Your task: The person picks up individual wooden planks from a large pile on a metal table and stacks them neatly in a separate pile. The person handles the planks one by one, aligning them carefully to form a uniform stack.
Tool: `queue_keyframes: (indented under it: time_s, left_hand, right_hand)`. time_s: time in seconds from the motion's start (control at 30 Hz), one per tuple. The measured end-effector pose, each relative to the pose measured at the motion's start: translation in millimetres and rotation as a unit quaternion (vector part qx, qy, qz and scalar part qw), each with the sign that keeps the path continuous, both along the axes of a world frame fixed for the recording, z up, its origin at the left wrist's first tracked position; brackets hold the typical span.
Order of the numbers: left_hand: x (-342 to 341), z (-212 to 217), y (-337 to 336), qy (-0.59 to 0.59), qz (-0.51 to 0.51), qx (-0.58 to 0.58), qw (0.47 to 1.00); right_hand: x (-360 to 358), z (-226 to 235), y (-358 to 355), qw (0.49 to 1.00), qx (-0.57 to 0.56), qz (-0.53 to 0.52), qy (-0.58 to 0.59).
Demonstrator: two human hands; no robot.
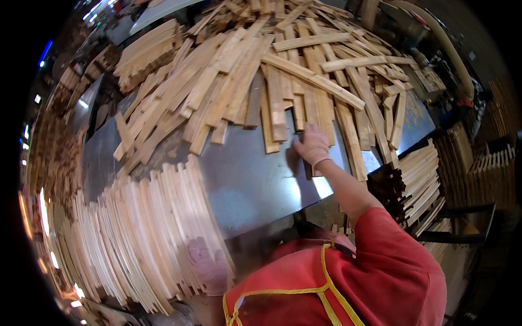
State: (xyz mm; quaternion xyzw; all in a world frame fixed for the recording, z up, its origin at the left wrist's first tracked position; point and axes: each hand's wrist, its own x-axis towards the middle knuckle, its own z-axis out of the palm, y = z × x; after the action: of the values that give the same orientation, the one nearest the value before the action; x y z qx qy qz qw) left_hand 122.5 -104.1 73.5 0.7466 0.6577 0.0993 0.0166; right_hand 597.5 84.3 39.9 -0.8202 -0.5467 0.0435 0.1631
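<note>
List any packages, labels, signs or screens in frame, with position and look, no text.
None to be seen: no package, label, sign or screen.
Loose wooden slats: heaped across the far side of the grey metal table, pale tan.
Stacked slats: on edge at the near left, by the left hand.
Right hand: gloved, on slats at the heap's near edge.

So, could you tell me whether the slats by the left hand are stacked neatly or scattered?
Stacked: slats stand in a tight row beside left hand.
</note>
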Motion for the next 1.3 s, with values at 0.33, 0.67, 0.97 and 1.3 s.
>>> queue_keyframes:
  time_s: [0.33, 0.67, 0.97, 1.3]
  left_hand:
    - [192, -14, 59, -0.048, -0.200, -0.095, 0.974]
    - [246, 3, 70, -0.051, -0.224, -0.210, 0.950]
    - [236, 11, 57, -0.078, -0.222, -0.234, 0.943]
    - [143, 9, 0, -0.234, -0.067, -0.293, 0.925]
  right_hand:
    - [288, 2, -65, 0.971, -0.035, -0.233, -0.038]
    - [291, 2, -86, 0.982, 0.066, -0.161, 0.079]
    - [217, 47, 51, 0.997, 0.023, 0.068, -0.014]
    - [6, 36, -60, 0.908, -0.038, 0.060, 0.412]
